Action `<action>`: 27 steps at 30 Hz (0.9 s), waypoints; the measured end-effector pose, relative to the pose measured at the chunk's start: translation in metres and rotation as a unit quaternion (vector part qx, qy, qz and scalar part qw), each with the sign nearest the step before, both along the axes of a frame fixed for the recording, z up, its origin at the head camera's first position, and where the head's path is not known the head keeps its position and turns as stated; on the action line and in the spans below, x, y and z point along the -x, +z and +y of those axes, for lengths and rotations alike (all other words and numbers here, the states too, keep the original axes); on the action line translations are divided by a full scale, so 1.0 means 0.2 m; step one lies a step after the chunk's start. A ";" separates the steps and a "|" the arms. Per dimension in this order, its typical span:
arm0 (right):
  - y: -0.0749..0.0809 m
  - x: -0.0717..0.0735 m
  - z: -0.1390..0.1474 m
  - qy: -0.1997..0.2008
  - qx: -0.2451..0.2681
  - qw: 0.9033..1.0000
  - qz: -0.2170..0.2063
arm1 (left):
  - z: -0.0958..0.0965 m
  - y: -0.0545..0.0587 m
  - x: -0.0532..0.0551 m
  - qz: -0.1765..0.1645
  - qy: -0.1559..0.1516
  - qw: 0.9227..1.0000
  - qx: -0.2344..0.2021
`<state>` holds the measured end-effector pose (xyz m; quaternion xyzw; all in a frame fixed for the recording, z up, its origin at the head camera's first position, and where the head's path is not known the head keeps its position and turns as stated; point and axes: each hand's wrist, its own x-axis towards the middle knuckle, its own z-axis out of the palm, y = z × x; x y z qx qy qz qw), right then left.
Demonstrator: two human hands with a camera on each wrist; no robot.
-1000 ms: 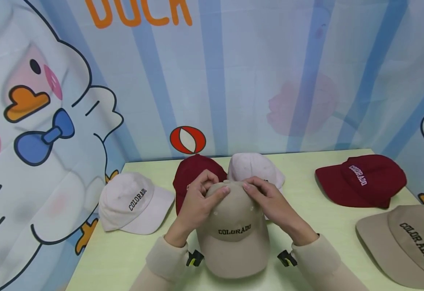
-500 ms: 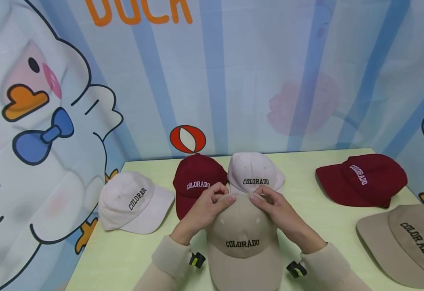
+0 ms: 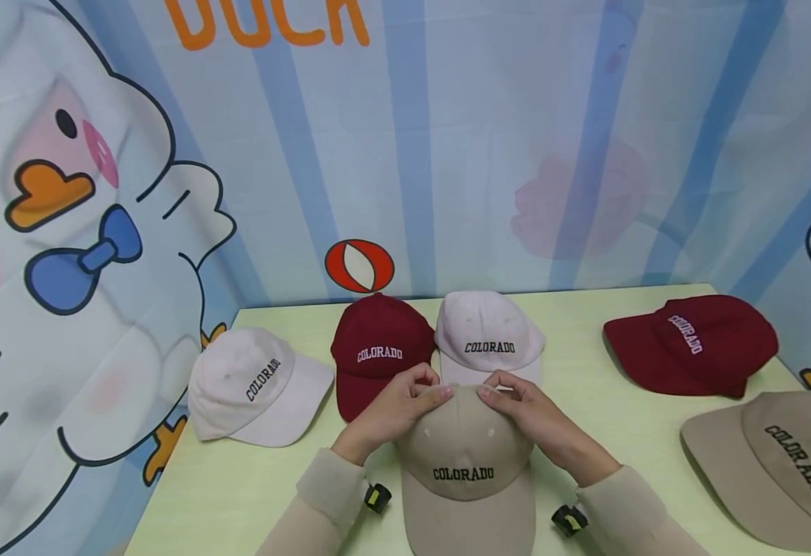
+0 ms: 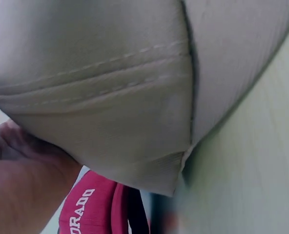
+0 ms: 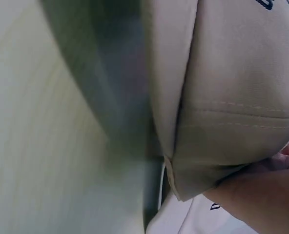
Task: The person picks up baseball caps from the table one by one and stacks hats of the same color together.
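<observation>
A beige baseball cap (image 3: 468,444) lettered COLORADO is in front of me, its brim pointing toward me. My left hand (image 3: 400,404) pinches the crown from the left, thumb on top and the other fingers mostly hidden behind. From the right, my right hand (image 3: 541,415) pinches the same crown in the same manner. In the left wrist view the cap's stitched side panel (image 4: 110,107) fills the middle. The right wrist view has the opposite side panel (image 5: 232,122), its lower edge close above the table. Whether the brim touches the table I cannot tell.
Just behind stand a maroon cap (image 3: 378,332) and a white cap (image 3: 485,324), side by side. Another white cap (image 3: 246,386) lies at the left. On the right are a maroon cap (image 3: 697,347) and a beige cap (image 3: 781,463). A printed backdrop (image 3: 475,154) rises behind the table (image 3: 607,432).
Both hands have drawn the beige cap toward me and slightly right. The lettering on the maroon and white caps behind has come into view. Over the last half second it moved only slightly.
</observation>
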<state>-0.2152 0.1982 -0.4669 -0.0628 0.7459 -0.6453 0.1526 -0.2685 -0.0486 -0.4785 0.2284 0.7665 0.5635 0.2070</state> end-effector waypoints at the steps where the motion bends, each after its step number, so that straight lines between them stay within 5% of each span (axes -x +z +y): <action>1: 0.00 0.00 0.00 0.000 -0.002 1.000 0.002 | 0.00 0.00 0.00 0.000 0.001 1.000 0.001; 15: -0.03 0.04 0.01 -0.045 -0.047 0.998 0.008 | 0.02 -0.02 0.01 0.041 0.024 0.999 0.006; 27: 0.03 0.02 -0.03 -0.100 -0.133 0.983 0.075 | -0.04 0.01 -0.02 0.128 0.099 0.985 0.056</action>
